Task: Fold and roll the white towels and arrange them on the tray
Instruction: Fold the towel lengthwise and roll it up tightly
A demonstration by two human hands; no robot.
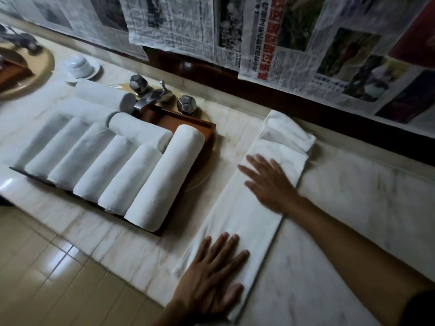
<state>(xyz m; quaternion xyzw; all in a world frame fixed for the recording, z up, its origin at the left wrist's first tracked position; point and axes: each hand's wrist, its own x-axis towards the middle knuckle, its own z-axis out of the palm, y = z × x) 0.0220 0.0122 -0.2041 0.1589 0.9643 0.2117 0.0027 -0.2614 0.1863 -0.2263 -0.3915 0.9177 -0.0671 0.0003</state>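
Both grips spread flat on one folded towel

The left grip (211, 274) presses the near end and the right grip (270, 182), blurred, rests on the middle of a long folded white towel (247, 220) on the marble desk (341, 208). Just left, a wooden tray (207, 128) carries six rolled towels (164, 177) in front. At least two lie behind, hard to count, by a tap (150, 97) with two knobs. Newspaper (306, 43) covers the wall, and the floor (58, 278) is tiled.

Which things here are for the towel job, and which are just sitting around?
For the job: the flat folded towel, the rolled towels, the wooden tray, and the left hand and right hand pressing the flat towel.
Just sitting around: the tap, the white cup, the newspapers.
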